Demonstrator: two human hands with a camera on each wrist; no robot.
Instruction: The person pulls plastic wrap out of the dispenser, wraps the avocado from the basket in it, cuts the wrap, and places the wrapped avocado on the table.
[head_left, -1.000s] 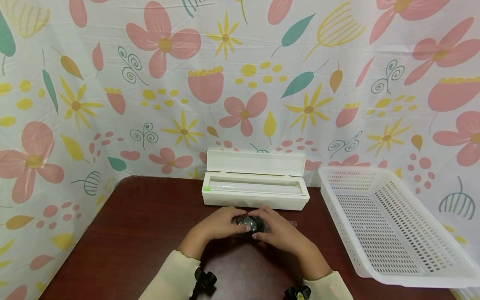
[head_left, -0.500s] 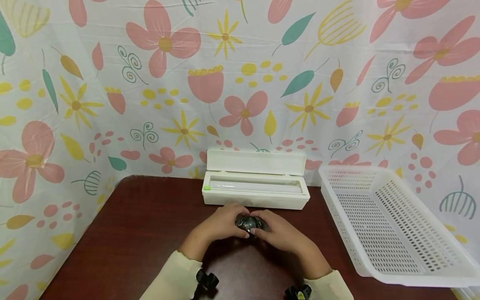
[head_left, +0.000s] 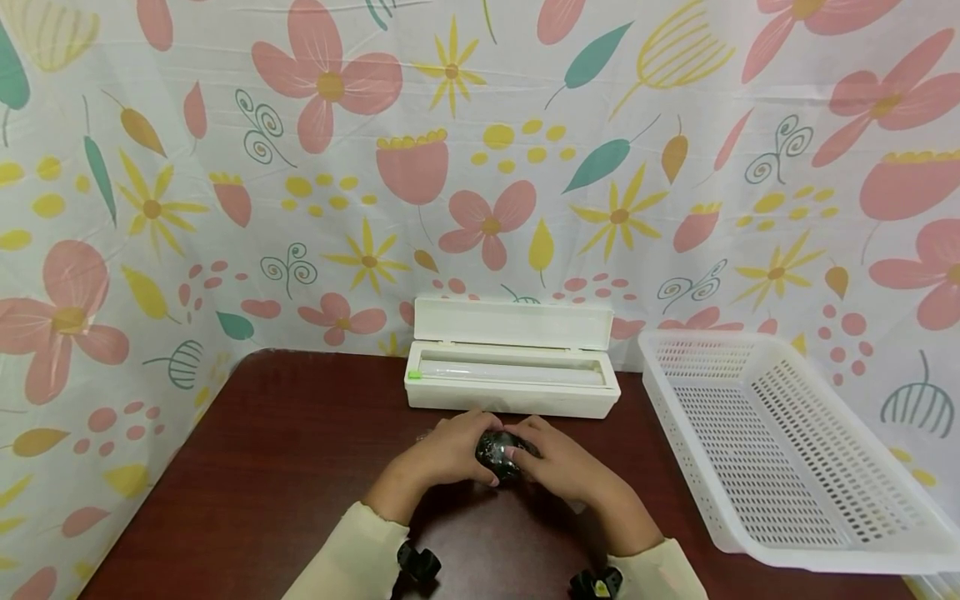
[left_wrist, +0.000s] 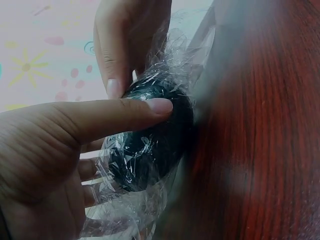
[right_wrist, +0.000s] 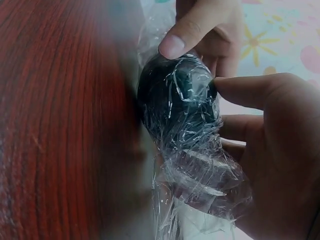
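Note:
A dark green, almost black oval thing point(head_left: 498, 455) wrapped in crinkled cling film is held between both hands, low over the table. My left hand point(head_left: 452, 450) grips its left side, and in the left wrist view the thumb lies across its top. My right hand point(head_left: 558, 462) holds the right side, thumb on the near face. Loose cling film point(right_wrist: 205, 185) bunches out toward the right palm in the right wrist view. More of the film point(left_wrist: 125, 212) gathers under the left fingers. The far fingers are partly hidden behind the wrapped thing.
Right behind the hands stands a white cling film box point(head_left: 513, 402), lid raised, with a roll point(head_left: 510, 372) inside. A white perforated plastic basket point(head_left: 750, 467) is at the right. The dark red-brown table point(head_left: 247, 483) backs onto a flower-patterned sheet point(head_left: 480, 167).
The wrapped thing has turned a little in the hands, and the left hand has shifted slightly right. Film that stuck out right of the right hand no longer shows there.

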